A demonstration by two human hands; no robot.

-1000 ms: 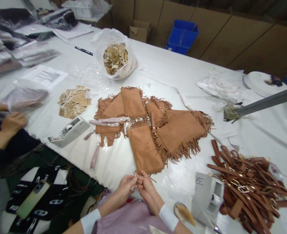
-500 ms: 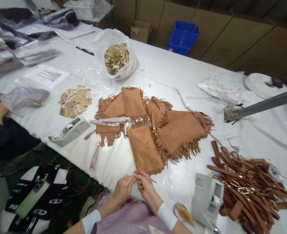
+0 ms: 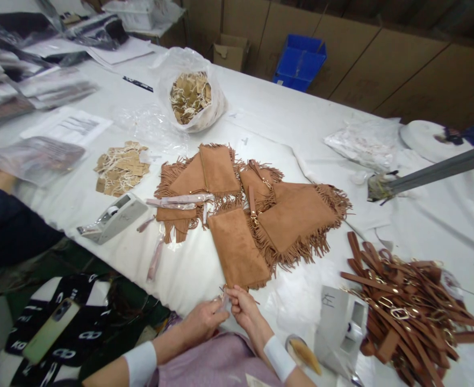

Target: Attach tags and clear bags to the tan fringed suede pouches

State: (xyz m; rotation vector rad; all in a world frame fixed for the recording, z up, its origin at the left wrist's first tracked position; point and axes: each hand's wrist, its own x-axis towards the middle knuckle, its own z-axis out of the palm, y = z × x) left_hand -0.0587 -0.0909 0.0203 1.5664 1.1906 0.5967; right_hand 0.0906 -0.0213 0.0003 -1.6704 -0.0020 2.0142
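A brown suede pouch (image 3: pixel 239 247) with fringe lies flat at the table's near side, its lower corner by my fingers. My right hand (image 3: pixel 243 307) is closed in a pinch at that corner on a thin brown strip, whose end pokes out past the fingers. Just left of it, my left hand (image 3: pixel 208 320) is closed too. Something small and translucent shows at its fingertips, too small to name. Beyond lie more fringed suede pouches (image 3: pixel 297 215), some with a wrist strap (image 3: pixel 252 201) clipped on, and straps in thin plastic (image 3: pixel 180 201).
Tape dispensers stand left (image 3: pixel 114 217) and right (image 3: pixel 340 328). Leather straps with metal clips (image 3: pixel 406 312) are heaped at right. Tags with strings lie in a pile (image 3: pixel 122 169) and fill a plastic bag (image 3: pixel 191 99). A co-worker's sleeve (image 3: pixel 11 228) is at left; a grey pole (image 3: pixel 442 169) crosses at right.
My left hand has drawn slightly away from my right hand, down and left. My right hand stays at the pouch's corner. At left, the co-worker's plastic-wrapped item has shifted.
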